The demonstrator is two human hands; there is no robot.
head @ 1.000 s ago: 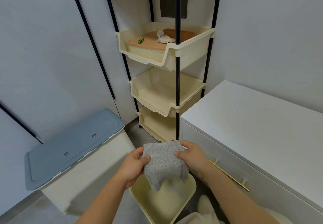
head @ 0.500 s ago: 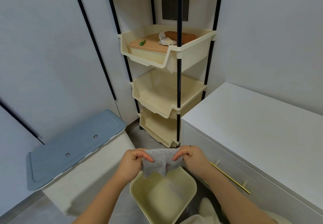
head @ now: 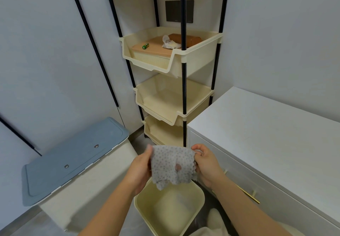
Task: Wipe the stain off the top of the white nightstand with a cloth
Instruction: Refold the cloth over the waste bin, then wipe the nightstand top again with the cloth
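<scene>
Both our hands pinch the grey dotted cloth by its upper corners: our left hand grips the left edge with fingers closed on the fabric, and our right hand grips the right edge the same way. We hold the cloth spread between them, hanging loosely, its scalloped lower edge uneven; a small pinkish spot shows near its middle. It hangs in the air directly above a cream plastic bin, not touching it.

To our right, well clear of the cloth, stands the white nightstand, its top flat and pale, with a gold handle on the drawer front. We cannot make out any stain on the top from here.

To our left sits a container with a blue-grey lid. Behind, in the corner, a cream tiered rack on black poles stands; its upper tray holds a green battery and some crumpled white wrapping.
</scene>
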